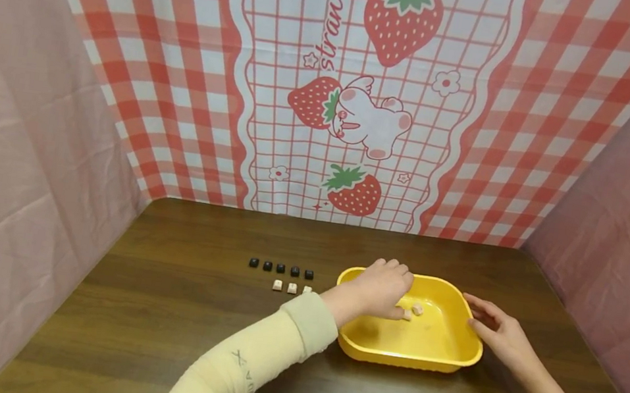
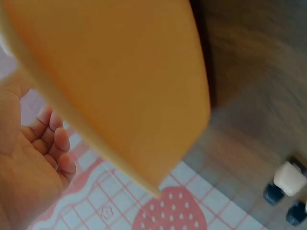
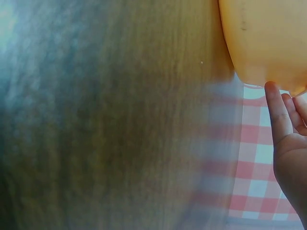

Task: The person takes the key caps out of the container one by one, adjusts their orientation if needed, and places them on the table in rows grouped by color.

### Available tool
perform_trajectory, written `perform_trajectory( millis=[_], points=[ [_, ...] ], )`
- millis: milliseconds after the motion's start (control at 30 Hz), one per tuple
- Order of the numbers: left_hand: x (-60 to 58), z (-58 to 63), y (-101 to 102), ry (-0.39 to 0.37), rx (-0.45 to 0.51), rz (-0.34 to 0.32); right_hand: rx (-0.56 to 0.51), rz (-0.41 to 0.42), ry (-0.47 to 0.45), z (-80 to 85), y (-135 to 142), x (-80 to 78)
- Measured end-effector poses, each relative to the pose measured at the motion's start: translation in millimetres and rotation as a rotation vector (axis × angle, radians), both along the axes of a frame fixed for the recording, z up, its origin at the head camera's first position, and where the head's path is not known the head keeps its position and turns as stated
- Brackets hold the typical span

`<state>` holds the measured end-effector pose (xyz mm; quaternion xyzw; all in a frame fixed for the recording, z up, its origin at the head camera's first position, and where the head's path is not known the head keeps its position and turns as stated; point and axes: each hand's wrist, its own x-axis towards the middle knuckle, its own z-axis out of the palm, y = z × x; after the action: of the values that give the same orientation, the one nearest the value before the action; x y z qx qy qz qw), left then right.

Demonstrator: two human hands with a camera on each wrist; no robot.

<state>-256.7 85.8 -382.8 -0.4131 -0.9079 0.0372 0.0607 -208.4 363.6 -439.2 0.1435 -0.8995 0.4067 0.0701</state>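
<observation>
A yellow plastic bin (image 1: 407, 361) stands on the table. My left hand (image 1: 379, 288) reaches over its left side and down inside. Its thumb lies by two small cream keycaps (image 1: 417, 309) on the bin floor; the thumb and fingers look apart, nothing visible between them. In the left wrist view the bin's wall (image 2: 129, 86) hides part of the left hand (image 2: 33, 167). My right hand (image 1: 503, 331) rests its fingers and thumb against the bin's right end from outside. In the right wrist view the right hand (image 3: 292, 143) touches the bin (image 3: 268, 43) with extended fingers.
Left of the bin, several black keycaps (image 1: 280, 268) form a row. In front of them is a row of cream keycaps (image 1: 292, 288), partly covered by the left sleeve (image 1: 265, 349). A strawberry-print cloth (image 1: 359, 129) hangs behind the wooden table (image 1: 157, 308); pink cloth hangs at both sides.
</observation>
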Motion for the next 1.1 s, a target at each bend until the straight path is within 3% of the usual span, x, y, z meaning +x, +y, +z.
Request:
perform_trajectory(
  millis=[233,533,733,1100],
  points=[
    [9.7,-14.2,23,-0.014,-0.026,0.068,0.002,0.007,0.012,2.4,-1,0.4],
    [11.7,-27.2,44,-0.016,-0.084,0.149,0.017,-0.003,0.006,2.6,0,-1.0],
    [10.0,-33.5,49,-0.039,-0.103,0.189,0.013,-0.002,0.003,3.5,-1,-0.2],
    [2.0,-45.4,47,-0.110,-0.053,0.218,0.002,0.005,0.013,-0.8,1,-1.1]
  ],
)
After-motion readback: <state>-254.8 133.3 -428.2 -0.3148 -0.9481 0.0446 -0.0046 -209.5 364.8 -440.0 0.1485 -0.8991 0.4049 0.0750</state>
